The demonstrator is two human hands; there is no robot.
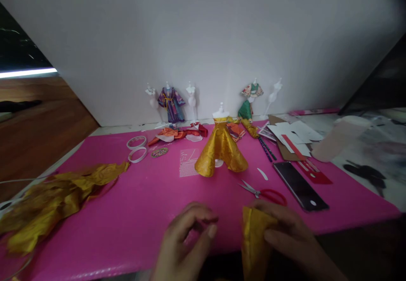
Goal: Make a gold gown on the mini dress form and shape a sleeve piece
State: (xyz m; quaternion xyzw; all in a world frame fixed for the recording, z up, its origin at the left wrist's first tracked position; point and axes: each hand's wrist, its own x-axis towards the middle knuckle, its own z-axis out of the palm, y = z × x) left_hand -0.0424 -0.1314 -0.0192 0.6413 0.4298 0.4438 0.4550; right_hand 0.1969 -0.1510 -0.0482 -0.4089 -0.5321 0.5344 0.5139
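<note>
My right hand (287, 226) is closed on a folded piece of golden-yellow fabric (255, 241), which hangs over the near edge of the table. My left hand (190, 241) is held to the left of the fabric, apart from it. Its thumb and forefinger come together in a pinch; anything between them is too small to make out. Beyond my hands, a strapless golden doll dress (221, 145) with a bead trim is on a small white mannequin (221, 111). Red-handled scissors (263, 193) lie with parted blades just past my right hand.
A crumpled golden cloth (63, 200) covers the pink tabletop's left side. Tape rolls (137, 154), a pearl sticker sheet (189, 165), a phone (300, 186), pens (267, 149) and papers (293, 135) lie around. Several small mannequins (191, 99) stand along the wall.
</note>
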